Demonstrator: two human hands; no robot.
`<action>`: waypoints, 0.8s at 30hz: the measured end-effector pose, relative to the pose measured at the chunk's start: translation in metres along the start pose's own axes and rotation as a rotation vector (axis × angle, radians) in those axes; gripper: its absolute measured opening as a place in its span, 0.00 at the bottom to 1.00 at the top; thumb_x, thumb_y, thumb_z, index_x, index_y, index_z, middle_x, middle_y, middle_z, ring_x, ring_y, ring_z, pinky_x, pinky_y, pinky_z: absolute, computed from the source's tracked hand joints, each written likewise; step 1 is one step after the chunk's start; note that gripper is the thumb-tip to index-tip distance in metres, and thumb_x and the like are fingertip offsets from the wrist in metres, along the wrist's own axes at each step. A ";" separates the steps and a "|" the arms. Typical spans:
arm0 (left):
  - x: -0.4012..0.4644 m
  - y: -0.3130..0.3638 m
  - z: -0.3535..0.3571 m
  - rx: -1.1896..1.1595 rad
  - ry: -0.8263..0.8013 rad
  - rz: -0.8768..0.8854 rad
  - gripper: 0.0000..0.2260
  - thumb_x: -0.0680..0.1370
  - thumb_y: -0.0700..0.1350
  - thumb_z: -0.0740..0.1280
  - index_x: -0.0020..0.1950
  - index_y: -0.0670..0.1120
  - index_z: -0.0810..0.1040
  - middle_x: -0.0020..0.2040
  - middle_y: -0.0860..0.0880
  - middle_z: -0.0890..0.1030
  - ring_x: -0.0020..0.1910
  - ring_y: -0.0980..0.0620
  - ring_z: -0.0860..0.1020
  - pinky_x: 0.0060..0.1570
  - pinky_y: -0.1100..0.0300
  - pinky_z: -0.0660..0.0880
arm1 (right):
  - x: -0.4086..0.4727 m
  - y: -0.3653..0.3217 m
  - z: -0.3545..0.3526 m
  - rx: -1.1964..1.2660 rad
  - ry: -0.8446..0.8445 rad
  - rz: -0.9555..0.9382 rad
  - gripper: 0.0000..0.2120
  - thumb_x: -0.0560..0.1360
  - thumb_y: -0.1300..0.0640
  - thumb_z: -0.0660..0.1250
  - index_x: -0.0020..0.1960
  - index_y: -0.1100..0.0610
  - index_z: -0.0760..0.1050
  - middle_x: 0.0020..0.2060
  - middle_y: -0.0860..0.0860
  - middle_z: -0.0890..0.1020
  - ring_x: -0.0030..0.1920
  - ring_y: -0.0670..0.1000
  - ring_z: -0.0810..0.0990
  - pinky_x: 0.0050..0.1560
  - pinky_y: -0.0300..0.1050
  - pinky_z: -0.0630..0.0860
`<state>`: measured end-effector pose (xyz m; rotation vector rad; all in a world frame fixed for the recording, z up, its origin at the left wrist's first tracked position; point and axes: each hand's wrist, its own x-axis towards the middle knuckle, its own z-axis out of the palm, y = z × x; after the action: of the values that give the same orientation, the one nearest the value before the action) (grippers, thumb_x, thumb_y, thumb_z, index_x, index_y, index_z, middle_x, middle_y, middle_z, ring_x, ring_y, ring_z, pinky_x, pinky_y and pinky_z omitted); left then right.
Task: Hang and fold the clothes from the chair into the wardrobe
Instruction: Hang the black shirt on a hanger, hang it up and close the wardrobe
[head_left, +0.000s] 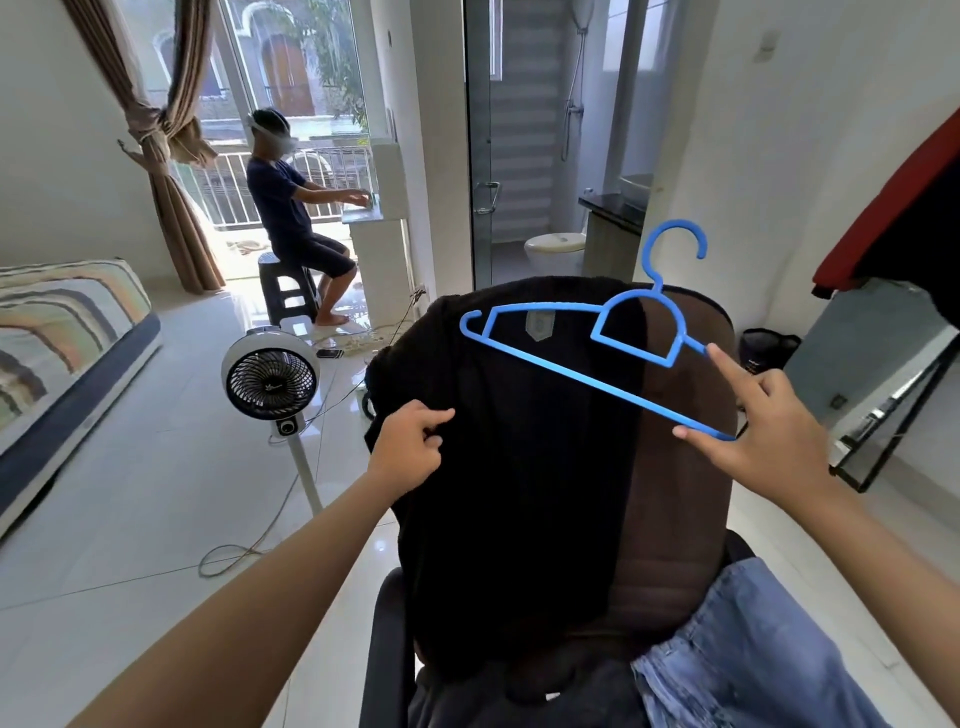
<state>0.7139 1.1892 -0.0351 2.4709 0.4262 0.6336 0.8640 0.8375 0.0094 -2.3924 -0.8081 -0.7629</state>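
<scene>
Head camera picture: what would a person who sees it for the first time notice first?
The bright blue hanger stands out first, held at its right end by the right hand above the chair in the middle. Next comes the black garment draped over the chair back, pinched at its left edge by the left hand. At left, a white fan stands on the floor, and a person sits on a stool by the window.

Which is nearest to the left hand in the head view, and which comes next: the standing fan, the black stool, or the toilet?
From the left hand, which grips the black garment on the chair:
1. Standing fan, just to its left on the floor.
2. Black stool, farther back, under the seated person.
3. Toilet, farthest, inside the bathroom beyond the glass door.
</scene>
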 end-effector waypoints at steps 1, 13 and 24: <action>-0.005 -0.006 0.000 0.009 -0.040 0.002 0.19 0.72 0.32 0.66 0.60 0.46 0.80 0.43 0.52 0.73 0.36 0.60 0.71 0.44 0.70 0.70 | -0.002 -0.002 0.000 -0.002 0.005 0.001 0.46 0.59 0.46 0.81 0.73 0.46 0.65 0.40 0.53 0.69 0.33 0.52 0.70 0.27 0.42 0.71; 0.042 0.041 -0.010 0.045 0.240 -0.057 0.25 0.74 0.44 0.70 0.70 0.54 0.68 0.66 0.45 0.66 0.65 0.46 0.68 0.62 0.54 0.70 | -0.005 0.031 0.004 0.016 -0.031 0.051 0.47 0.59 0.46 0.81 0.74 0.44 0.63 0.42 0.54 0.69 0.36 0.55 0.75 0.31 0.45 0.74; 0.052 0.044 -0.011 0.052 0.200 -0.059 0.23 0.72 0.33 0.68 0.68 0.42 0.72 0.56 0.48 0.73 0.41 0.53 0.74 0.47 0.65 0.68 | -0.004 0.041 -0.001 0.021 0.032 0.055 0.46 0.59 0.47 0.81 0.73 0.47 0.66 0.40 0.54 0.69 0.34 0.55 0.72 0.28 0.42 0.69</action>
<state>0.7595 1.1804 0.0167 2.4423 0.5970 0.8590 0.8882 0.8063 -0.0038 -2.3674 -0.7306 -0.7655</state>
